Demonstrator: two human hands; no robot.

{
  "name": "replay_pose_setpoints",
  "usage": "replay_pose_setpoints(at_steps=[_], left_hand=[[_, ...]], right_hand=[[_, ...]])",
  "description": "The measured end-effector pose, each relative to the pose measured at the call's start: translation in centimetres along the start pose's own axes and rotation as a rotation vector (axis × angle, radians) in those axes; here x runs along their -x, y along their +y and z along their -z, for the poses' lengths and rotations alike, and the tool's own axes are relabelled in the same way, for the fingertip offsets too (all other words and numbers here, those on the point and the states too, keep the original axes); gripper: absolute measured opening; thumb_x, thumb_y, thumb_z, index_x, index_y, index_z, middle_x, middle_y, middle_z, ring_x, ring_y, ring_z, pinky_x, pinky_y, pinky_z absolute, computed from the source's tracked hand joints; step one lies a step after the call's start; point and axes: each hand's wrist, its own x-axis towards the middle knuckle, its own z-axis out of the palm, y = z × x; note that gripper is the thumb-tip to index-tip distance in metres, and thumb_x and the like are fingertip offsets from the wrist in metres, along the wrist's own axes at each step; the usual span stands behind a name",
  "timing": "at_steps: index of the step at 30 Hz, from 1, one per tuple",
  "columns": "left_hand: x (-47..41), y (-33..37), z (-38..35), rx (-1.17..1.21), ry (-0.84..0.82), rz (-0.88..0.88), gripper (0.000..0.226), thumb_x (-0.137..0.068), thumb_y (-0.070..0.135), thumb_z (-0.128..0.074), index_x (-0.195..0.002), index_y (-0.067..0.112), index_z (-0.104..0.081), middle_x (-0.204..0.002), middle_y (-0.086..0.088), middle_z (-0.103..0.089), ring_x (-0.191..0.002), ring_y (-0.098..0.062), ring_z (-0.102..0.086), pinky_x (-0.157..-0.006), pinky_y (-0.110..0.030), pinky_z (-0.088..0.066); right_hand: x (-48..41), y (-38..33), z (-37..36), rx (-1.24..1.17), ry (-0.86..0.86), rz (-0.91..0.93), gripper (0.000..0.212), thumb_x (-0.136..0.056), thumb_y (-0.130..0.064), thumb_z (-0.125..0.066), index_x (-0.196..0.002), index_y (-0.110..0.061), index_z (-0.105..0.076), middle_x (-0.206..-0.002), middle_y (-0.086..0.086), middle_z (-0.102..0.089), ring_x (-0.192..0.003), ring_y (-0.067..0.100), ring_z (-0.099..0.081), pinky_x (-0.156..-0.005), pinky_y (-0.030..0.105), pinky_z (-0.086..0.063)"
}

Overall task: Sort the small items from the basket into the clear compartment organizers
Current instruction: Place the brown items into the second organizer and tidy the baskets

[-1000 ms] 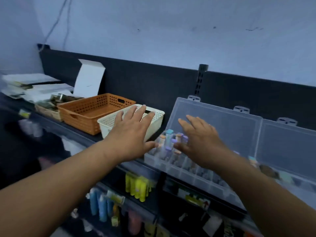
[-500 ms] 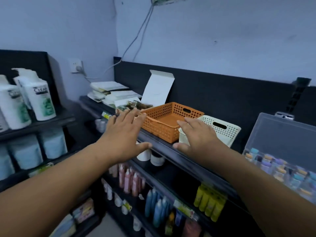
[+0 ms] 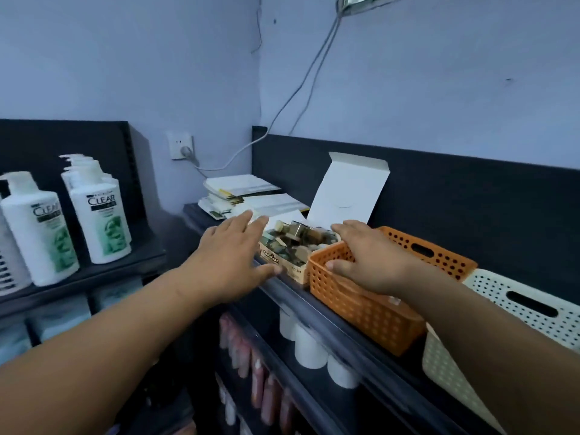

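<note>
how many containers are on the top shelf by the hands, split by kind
orange basket: 1
white basket: 1
open cardboard box: 1
total: 3

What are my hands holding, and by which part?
Nothing is held: left hand and right hand are open, flanking the cardboard box, the right over the orange basket.

Left hand [image 3: 230,262], right hand [image 3: 370,262] moved to the box [image 3: 293,269].
</note>
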Motion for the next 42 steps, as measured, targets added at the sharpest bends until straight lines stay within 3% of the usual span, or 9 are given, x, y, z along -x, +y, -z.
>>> replay_pose_setpoints(at_steps=[6,10,20,25,29,34,38,42], left_hand=[[-7.6,-2.1,-2.2,0.111,-0.029,0.007,0.087,-0.086,0.060,-0.052,-0.152,0.027,-0.006,-0.161,-0.003,-0.005,-0.147,-0.021,-0.010,-0.118,-0.041,-0.017],[-12.0,-3.2,-4.2,0.168,-0.099,-0.044,0.083,-0.088,0.053,-0.056,-0.152,0.029,-0.008,-0.160,-0.002,-0.008,-0.145,-0.022,-0.016,-0.117,-0.037,-0.021],[-23.1,-5.0,-9.3,0.232,-0.252,-0.371,0.077,-0.082,0.039,-0.069,-0.147,0.029,-0.029,-0.151,0.004,-0.032,-0.136,-0.014,-0.032,-0.108,-0.029,-0.030],[-26.6,-5.4,-10.8,0.284,-0.351,-0.541,0.061,-0.077,0.028,-0.073,-0.131,0.035,-0.048,-0.132,0.007,-0.052,-0.114,-0.017,-0.053,-0.092,-0.034,-0.047],[-28.6,-5.7,-12.5,0.297,-0.384,-0.658,0.033,-0.075,0.030,-0.069,-0.105,0.032,-0.059,-0.113,0.004,-0.059,-0.094,-0.017,-0.060,-0.077,-0.036,-0.053],[-29.7,-6.1,-13.1,0.371,-0.354,-0.715,0.032,-0.074,0.031,-0.073,-0.093,0.029,-0.047,-0.099,0.008,-0.050,-0.086,-0.011,-0.051,-0.057,-0.021,-0.035],[-30.2,-6.5,-12.5,0.602,-0.376,-0.639,0.031,-0.072,0.033,-0.075,-0.088,0.032,-0.049,-0.088,0.009,-0.056,-0.081,-0.012,-0.056,-0.069,-0.035,-0.051],[-29.5,-5.8,-10.4,0.889,-0.366,-0.512,0.032,-0.068,0.041,-0.079,-0.086,0.030,-0.054,-0.081,0.007,-0.063,-0.075,-0.014,-0.061,-0.067,-0.034,-0.050]], right_hand=[[-8.6,2.3,-0.6,-0.036,-0.037,-0.040,0.074,-0.091,-0.047,-0.057,-0.152,-0.024,-0.020,-0.159,0.000,-0.019,-0.140,0.023,-0.031,-0.113,0.039,-0.030],[-12.9,3.3,-1.8,-0.036,-0.093,-0.068,0.075,-0.090,-0.047,-0.058,-0.151,-0.024,-0.022,-0.158,0.000,-0.022,-0.140,0.021,-0.030,-0.112,0.036,-0.030],[-20.4,3.7,-5.0,0.073,-0.185,-0.289,0.064,-0.090,-0.044,-0.060,-0.144,-0.020,-0.036,-0.143,0.005,-0.044,-0.128,0.025,-0.044,-0.104,0.040,-0.040],[-22.8,3.5,-6.3,0.076,-0.197,-0.391,0.055,-0.087,-0.040,-0.064,-0.135,-0.021,-0.045,-0.130,0.005,-0.054,-0.118,0.026,-0.051,-0.094,0.039,-0.045],[-23.5,3.2,-6.8,0.040,-0.206,-0.471,0.045,-0.089,-0.035,-0.062,-0.129,-0.018,-0.051,-0.124,0.005,-0.057,-0.113,0.026,-0.053,-0.086,0.034,-0.044],[-23.7,2.9,-6.9,-0.046,-0.109,-0.558,0.044,-0.084,-0.027,-0.070,-0.124,-0.019,-0.053,-0.120,0.003,-0.056,-0.109,0.023,-0.053,-0.084,0.030,-0.044],[-22.6,2.4,-6.4,-0.184,0.115,-0.591,0.041,-0.086,-0.025,-0.068,-0.125,-0.022,-0.054,-0.114,-0.001,-0.056,-0.098,0.014,-0.053,-0.082,0.026,-0.044],[-19.5,1.3,-4.6,-0.336,0.302,-0.628,0.043,-0.089,-0.027,-0.065,-0.130,-0.023,-0.051,-0.114,-0.002,-0.056,-0.103,0.015,-0.056,-0.089,0.032,-0.049]])
